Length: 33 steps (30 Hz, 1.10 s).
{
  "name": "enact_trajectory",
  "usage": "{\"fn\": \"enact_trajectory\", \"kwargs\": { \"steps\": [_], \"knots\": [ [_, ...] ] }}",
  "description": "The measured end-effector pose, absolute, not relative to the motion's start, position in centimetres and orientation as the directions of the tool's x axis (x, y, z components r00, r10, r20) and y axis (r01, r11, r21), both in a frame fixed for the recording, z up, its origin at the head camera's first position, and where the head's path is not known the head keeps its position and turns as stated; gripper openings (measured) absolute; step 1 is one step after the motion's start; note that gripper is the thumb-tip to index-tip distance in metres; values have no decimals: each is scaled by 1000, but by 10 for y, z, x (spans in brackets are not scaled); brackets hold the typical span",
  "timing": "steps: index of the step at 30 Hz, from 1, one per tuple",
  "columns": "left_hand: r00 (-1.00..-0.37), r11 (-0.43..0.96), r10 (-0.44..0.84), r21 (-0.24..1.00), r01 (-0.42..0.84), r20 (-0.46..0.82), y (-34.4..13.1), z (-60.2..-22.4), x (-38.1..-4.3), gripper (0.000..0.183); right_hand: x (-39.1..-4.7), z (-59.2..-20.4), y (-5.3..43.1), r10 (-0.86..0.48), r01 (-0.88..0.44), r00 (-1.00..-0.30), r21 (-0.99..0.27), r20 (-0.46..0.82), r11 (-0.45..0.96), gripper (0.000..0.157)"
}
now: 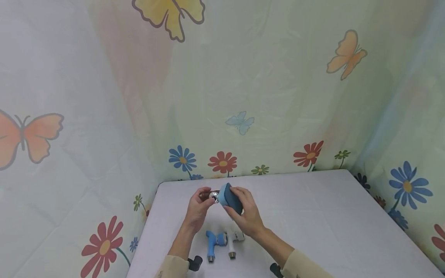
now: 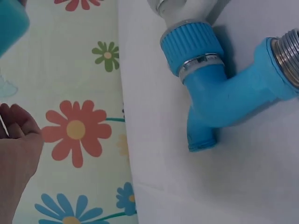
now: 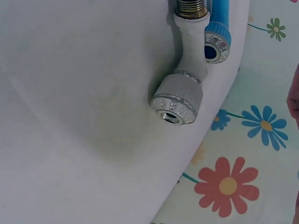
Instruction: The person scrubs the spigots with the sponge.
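My left hand (image 1: 197,210) grips a brown tap-like piece (image 1: 205,195) whose round silver end (image 1: 214,197) faces the right hand. In my right hand (image 1: 249,214) is a two-tone sponge (image 1: 232,199), light blue on one side and dark blue on the other, pinched between thumb and fingers. The sponge is right beside the silver end; whether they touch I cannot tell. Below the hands, a blue plastic tap (image 2: 219,98) and a white tap (image 3: 189,51) lie side by side on the table, each with a metal thread. Most of the brown piece is hidden by the left fingers.
A white-covered table (image 1: 306,216) spreads under both hands. Behind it hangs a curtain (image 1: 278,96) printed with flowers and butterflies. A black device (image 1: 195,263) sits by the left sleeve, and another (image 1: 276,269) by the right one.
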<state>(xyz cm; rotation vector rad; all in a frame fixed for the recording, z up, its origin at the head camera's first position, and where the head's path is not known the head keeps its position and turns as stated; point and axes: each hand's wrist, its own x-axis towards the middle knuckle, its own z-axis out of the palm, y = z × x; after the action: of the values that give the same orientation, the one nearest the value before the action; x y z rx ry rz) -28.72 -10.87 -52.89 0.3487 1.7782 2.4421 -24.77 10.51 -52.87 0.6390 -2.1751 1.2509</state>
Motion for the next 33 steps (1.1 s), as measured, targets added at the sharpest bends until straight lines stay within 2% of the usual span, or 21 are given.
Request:
{"fn": "enact_trajectory", "kwargs": {
  "steps": [5, 13, 19, 22, 26, 33],
  "knots": [
    [-970, -269, 219, 962, 47, 109, -112, -530, -286, 36, -245, -524, 105, -169, -667, -699, -548, 695, 505, 66],
    [-938, -126, 334, 991, 55, 94, -114, -526, -284, 37, -249, -520, 108, -212, -697, -625, -414, 752, 586, 64],
    [-901, -126, 424, 991, 41, 91, -112, -527, -282, 39, -256, -515, 111, -256, -707, -584, -328, 770, 626, 64],
    [-891, -139, 444, 990, 37, 96, -109, -525, -281, 39, -261, -516, 115, -250, -667, -594, -294, 765, 685, 65],
    [-888, -138, 450, 990, 38, 97, -106, -523, -280, 44, -267, -521, 121, -212, -582, -643, -289, 736, 760, 64],
    [-881, -205, 451, 977, 50, 140, -107, -518, -281, 54, -267, -529, 124, -121, -523, -722, -422, 681, 741, 63]
  ]
}}
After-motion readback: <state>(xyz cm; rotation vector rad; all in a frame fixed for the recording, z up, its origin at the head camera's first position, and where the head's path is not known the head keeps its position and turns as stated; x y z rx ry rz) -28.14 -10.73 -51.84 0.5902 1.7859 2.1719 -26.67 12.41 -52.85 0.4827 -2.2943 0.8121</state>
